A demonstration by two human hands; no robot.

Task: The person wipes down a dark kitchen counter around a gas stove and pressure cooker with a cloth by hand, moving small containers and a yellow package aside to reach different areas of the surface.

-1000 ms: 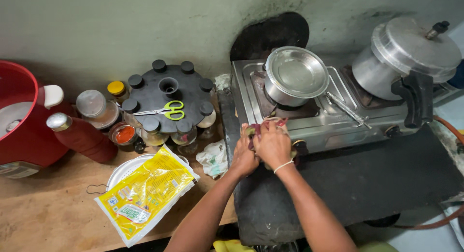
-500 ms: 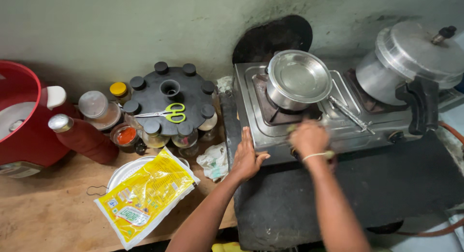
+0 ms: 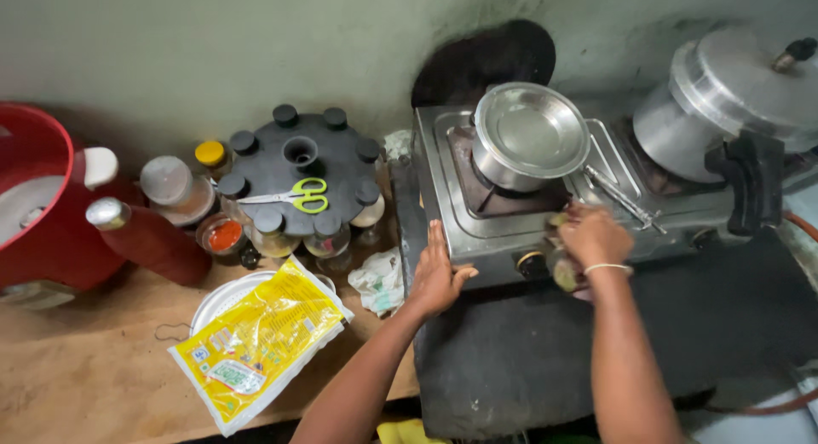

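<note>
The fingers (image 3: 436, 239) of the left hand (image 3: 436, 278) lie spread and flat against the front left corner of the steel gas stove (image 3: 511, 227), gripping nothing; the right hand (image 3: 592, 238) is curled at the stove's front edge, between the knobs, around a small rounded greenish-brown object (image 3: 566, 273) whose kind I cannot tell; only parts of it peep out below the palm.

From the head view, that object looks small and light, probably firm, best taken whole in the palm; the stove itself seems heavy and rigid, its polished steel likely slippery, so a flat press at the corner suits it.

A steel pot (image 3: 528, 137) sits on the left burner, a pressure cooker (image 3: 724, 95) on the right; the stove stands on a dark slab (image 3: 596, 350); beside it a wooden counter (image 3: 77, 384) carries a round black spice rack (image 3: 294, 175) with green-handled scissors (image 3: 294, 196) on top, a yellow packet (image 3: 260, 342), a red bottle (image 3: 149, 239) and a red bucket (image 3: 38, 197); a stained greenish wall (image 3: 256, 43) rises behind.
</note>
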